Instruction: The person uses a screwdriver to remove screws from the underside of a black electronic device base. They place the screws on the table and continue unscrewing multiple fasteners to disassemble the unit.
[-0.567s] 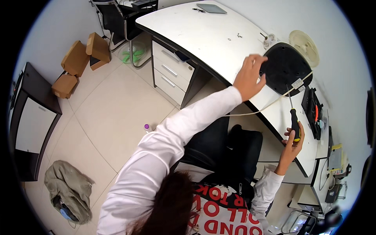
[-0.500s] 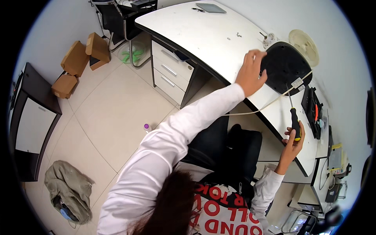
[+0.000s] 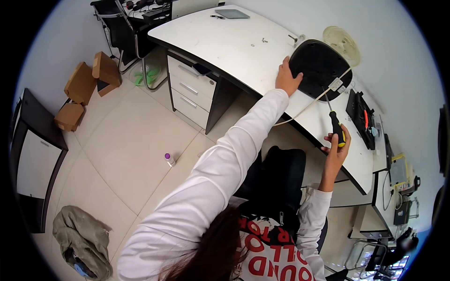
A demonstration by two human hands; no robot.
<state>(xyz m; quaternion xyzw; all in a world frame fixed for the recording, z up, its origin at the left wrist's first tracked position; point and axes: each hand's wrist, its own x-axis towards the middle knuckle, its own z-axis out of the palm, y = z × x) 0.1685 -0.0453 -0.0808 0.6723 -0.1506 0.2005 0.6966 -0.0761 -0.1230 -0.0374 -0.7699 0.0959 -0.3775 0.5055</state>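
Observation:
A dark, rounded fan base (image 3: 315, 65) lies underside up at the right end of the white desk, a pale cord running across its near edge. My left hand (image 3: 287, 79) grips its left edge, thumb on the dark surface. In my right hand (image 3: 338, 143) is a black and yellow screwdriver (image 3: 335, 122), its shaft pointing away from me. The tip meets the base near its front edge; whether it sits in a screw is too small to tell. Behind the base stands a cream fan grille (image 3: 344, 44), with a small motor part (image 3: 300, 40) beside it.
An open black tool case (image 3: 361, 119) with red-handled pliers lies right of the base. Small loose parts (image 3: 264, 40) and a grey flat device (image 3: 233, 14) are on the white desk (image 3: 211, 37). Green fan blades (image 3: 149, 75), cardboard boxes (image 3: 78, 84) and a purple-capped bottle (image 3: 169, 159) are on the floor.
My left hand has come down from above the base onto its left edge. The screwdriver stays in my right hand at the base. The whole view has shifted somewhat.

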